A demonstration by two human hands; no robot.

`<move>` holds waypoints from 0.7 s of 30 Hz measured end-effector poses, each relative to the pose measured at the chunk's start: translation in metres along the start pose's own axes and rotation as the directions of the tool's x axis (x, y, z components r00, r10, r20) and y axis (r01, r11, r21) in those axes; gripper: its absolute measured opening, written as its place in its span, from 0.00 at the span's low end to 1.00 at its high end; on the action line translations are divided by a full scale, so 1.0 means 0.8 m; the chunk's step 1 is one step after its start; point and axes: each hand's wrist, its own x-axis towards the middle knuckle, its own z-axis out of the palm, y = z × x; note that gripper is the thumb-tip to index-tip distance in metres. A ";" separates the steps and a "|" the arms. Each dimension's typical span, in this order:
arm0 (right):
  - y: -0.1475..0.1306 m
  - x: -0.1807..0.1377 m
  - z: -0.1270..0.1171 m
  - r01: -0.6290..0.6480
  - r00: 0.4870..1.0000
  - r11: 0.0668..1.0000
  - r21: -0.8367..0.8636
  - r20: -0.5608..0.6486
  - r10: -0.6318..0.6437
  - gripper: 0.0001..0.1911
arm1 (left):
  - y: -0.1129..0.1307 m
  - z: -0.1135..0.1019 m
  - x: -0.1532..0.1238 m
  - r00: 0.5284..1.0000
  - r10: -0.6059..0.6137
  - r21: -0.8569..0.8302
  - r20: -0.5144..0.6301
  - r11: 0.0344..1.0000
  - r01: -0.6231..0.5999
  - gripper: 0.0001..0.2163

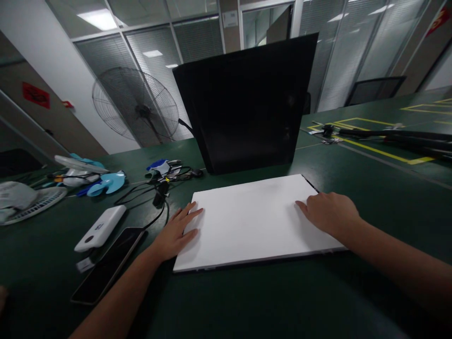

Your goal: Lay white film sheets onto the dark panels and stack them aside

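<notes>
A flat white rectangular panel (247,223) with a thin dark lower edge lies on the green table in front of me. At its left edge rests my left hand (174,234), fingers spread, with the tips and thumb on the white surface. My right hand (332,214) is at the right edge, its thumb on top and its other fingers curled at the side, seemingly gripping the edge. The undersides of those fingers are hidden. Just behind the white panel a large black screen-like panel (247,108) stands upright, leaning slightly.
Left of my arm are a smartphone (109,266), a white power bank (100,228) and black cables (160,193). Farther left sit a blue-bladed small fan (106,183) and white fan parts (33,205). A black pole-like item (395,135) lies at the right; a large fan (137,106) stands behind.
</notes>
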 end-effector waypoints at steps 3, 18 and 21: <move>-0.023 -0.002 -0.008 -0.064 0.998 0.997 -0.053 0.021 0.065 0.42 | 0.000 0.000 0.001 1.000 -0.008 0.000 0.000 1.000 0.008 0.26; -0.135 -0.034 -0.038 0.774 0.629 0.608 0.178 -0.108 -0.770 0.25 | 0.000 -0.003 0.004 0.999 -0.054 -0.080 -0.002 0.995 0.054 0.27; -0.140 -0.041 -0.040 0.868 0.458 0.495 -0.030 -0.333 -0.824 0.12 | -0.001 -0.004 0.002 0.998 -0.066 -0.163 -0.021 0.985 0.061 0.25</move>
